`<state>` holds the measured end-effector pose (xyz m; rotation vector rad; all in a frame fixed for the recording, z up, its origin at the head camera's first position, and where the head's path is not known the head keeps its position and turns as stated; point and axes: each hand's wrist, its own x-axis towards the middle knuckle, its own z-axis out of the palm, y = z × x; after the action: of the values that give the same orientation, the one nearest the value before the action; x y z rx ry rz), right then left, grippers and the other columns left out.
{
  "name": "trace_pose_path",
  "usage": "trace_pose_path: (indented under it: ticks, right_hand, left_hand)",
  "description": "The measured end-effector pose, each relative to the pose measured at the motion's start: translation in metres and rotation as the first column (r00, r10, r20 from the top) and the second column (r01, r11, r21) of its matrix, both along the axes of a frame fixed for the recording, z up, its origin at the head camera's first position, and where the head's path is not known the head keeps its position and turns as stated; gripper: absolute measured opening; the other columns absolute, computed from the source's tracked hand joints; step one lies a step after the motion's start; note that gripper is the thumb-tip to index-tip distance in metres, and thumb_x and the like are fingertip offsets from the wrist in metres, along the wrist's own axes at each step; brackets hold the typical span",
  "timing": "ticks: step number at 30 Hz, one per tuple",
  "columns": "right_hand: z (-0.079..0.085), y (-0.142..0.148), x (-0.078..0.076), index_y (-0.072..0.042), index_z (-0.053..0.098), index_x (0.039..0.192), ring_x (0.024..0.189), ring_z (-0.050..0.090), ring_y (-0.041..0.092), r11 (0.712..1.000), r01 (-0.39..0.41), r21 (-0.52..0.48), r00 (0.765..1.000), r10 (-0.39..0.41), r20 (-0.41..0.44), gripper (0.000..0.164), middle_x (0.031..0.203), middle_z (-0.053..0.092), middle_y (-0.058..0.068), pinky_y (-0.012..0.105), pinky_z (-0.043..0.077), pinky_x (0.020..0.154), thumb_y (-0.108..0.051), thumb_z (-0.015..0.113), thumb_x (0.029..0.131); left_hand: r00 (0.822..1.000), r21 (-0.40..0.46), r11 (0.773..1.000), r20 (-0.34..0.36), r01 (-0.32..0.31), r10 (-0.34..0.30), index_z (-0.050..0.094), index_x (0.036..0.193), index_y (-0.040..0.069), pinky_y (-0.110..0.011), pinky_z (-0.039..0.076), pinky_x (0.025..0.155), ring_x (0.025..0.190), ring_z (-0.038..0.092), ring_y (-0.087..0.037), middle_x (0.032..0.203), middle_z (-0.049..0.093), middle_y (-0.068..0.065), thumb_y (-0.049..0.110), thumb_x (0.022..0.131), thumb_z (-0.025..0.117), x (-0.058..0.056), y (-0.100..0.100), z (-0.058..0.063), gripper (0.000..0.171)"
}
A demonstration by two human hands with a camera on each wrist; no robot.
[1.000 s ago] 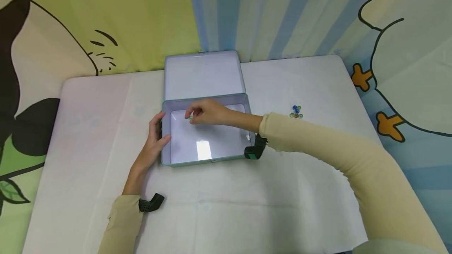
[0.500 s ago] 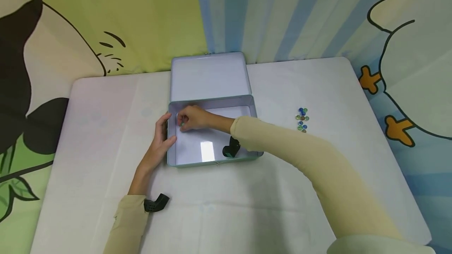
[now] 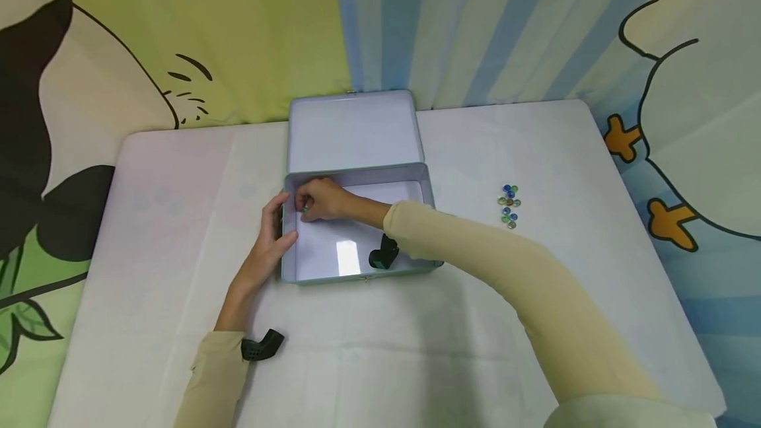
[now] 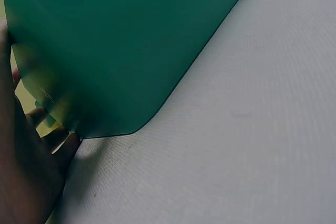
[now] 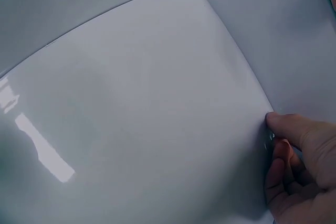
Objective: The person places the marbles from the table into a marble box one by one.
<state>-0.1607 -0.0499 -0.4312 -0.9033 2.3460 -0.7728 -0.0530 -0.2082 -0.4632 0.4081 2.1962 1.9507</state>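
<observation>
A tin box (image 3: pixel 315 253) lies open, pale inside, with green outer walls showing in the left wrist view. My left hand (image 3: pixel 261 253) holds its left side, thumb over the rim and fingers along the outside. Inside the box, close to the left wall, my right hand (image 3: pixel 327 200) pinches a small green glass marble (image 3: pixel 305 209) between thumb and fingers. In the right wrist view these fingertips are right at the floor's edge, and the marble is mostly hidden. Several blue, green and amber marbles (image 3: pixel 509 202) lie grouped on the table to the right of the box.
The box's hinged lid (image 3: pixel 355 134) is folded back toward the curtain (image 3: pixel 416 25) behind the table. A white cloth (image 3: pixel 196 216) covers the table. Black wrist cameras (image 3: pixel 263 345) sit on both wrists, the right one over the box floor.
My right hand has moved left inside the box to its left wall with the marble. The right sleeve now uncovers more of the grouped marbles. My left hand stays at the box's side.
</observation>
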Motion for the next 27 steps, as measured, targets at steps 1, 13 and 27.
trace_pose_path:
  ticks: [1,13,27]
  right_hand:
    - [0.0,0.0,0.0,-0.011,0.066,0.091,0.066,0.048,0.005,1.0,-0.002,0.0,1.0,0.002,-0.005,0.017,0.074,0.06,-0.003,0.013,0.036,0.06,-0.016,0.072,0.076]
    - [0.032,0.045,0.013,-0.011,0.064,0.107,0.068,0.053,0.008,0.999,-0.012,-0.051,0.999,0.01,-0.033,0.027,0.077,0.061,-0.001,0.016,0.041,0.061,-0.02,0.068,0.082]
    - [0.059,0.241,0.145,-0.014,0.066,0.103,0.074,0.052,0.0,0.828,0.351,-0.438,0.833,-0.49,-0.259,0.029,0.08,0.061,-0.009,0.016,0.045,0.066,-0.008,0.072,0.076]
  left_hand:
    - [1.0,0.003,1.0,-0.004,0.0,0.0,0.01,0.144,0.02,-0.05,-0.01,0.112,0.143,-0.014,-0.017,0.155,-0.006,-0.002,0.001,0.089,0.044,-0.001,-0.001,-0.002,0.067]
    - [1.0,-0.015,1.0,-0.01,0.008,-0.008,0.01,0.144,0.023,-0.053,-0.005,0.112,0.144,-0.008,-0.018,0.155,-0.001,-0.001,0.007,0.09,0.045,-0.006,0.002,-0.013,0.067]
    - [1.0,-0.045,0.999,-0.013,-0.022,0.021,0.01,0.145,0.024,-0.05,-0.003,0.111,0.143,-0.003,-0.017,0.154,0.0,-0.001,0.009,0.089,0.047,-0.001,-0.004,-0.01,0.069]
